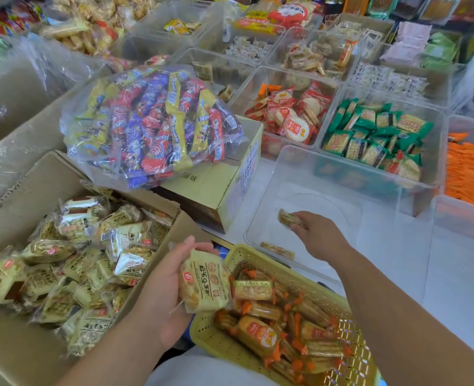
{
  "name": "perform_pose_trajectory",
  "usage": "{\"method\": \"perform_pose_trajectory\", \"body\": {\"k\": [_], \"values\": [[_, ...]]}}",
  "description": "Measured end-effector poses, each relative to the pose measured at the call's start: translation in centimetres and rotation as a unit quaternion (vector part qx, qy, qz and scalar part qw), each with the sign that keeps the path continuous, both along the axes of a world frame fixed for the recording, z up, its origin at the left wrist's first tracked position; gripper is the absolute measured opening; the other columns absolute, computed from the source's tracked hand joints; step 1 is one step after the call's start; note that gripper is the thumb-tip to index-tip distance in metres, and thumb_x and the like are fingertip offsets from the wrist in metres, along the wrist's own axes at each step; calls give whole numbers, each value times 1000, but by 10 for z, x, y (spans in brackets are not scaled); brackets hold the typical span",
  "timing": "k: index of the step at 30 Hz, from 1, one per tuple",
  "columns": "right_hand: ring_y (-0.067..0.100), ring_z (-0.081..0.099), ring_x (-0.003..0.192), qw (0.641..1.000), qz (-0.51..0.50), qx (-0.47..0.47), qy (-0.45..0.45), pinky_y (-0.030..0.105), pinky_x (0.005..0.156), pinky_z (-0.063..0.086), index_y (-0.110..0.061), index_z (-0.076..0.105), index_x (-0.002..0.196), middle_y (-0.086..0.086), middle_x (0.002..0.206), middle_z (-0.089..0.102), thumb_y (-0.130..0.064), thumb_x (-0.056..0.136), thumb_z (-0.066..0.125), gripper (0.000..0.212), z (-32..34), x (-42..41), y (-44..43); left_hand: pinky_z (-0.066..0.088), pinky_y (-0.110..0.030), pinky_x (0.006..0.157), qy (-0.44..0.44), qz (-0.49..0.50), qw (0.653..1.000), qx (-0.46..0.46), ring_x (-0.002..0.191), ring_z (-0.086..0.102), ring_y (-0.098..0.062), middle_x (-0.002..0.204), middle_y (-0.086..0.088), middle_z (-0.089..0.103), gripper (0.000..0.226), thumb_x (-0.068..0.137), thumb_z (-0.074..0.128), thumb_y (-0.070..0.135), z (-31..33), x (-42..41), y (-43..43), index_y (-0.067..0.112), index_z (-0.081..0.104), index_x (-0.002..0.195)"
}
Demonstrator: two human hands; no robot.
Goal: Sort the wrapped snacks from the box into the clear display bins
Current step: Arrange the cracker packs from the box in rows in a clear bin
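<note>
An open cardboard box at the lower left holds several pale yellow wrapped snacks. My left hand grips a stack of these yellow packets just right of the box. My right hand reaches down inside a clear display bin and pinches one wrapped snack near the bin's floor. Another packet lies on the bin's bottom by its near wall.
A yellow plastic basket of orange-wrapped snacks sits in front of me. A big clear bag of mixed colourful bars rests on a closed carton. Clear bins of red, green and orange packets stand behind.
</note>
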State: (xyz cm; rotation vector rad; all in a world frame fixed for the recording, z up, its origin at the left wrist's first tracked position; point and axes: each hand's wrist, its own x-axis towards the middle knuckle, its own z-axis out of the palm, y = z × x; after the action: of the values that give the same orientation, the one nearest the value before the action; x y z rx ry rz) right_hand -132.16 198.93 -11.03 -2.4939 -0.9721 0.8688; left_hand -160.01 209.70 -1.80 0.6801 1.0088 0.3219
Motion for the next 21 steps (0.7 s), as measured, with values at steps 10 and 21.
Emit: {"method": "perform_pose_trajectory", "body": {"k": [10,21], "values": [[26,42,139,980,106,-108,132,33,108,32,-21,40,152,6,156,42,-39,109,36,47,-56,-13,33,51,-63,97,-65,60,995,-38,114,66,-45,130,-26,66,48,86,60,49,-1,-14,5,8,76,107],[14,52,128,994,35,72,75,22,99,40,-32,47,145,-6,144,53,-55,103,40,49,25,-48,11,57,-56,88,34,34,997,68,103,71,-29,115,-9,73,39,80,69,48,-2,-12,2,24,74,110]]}}
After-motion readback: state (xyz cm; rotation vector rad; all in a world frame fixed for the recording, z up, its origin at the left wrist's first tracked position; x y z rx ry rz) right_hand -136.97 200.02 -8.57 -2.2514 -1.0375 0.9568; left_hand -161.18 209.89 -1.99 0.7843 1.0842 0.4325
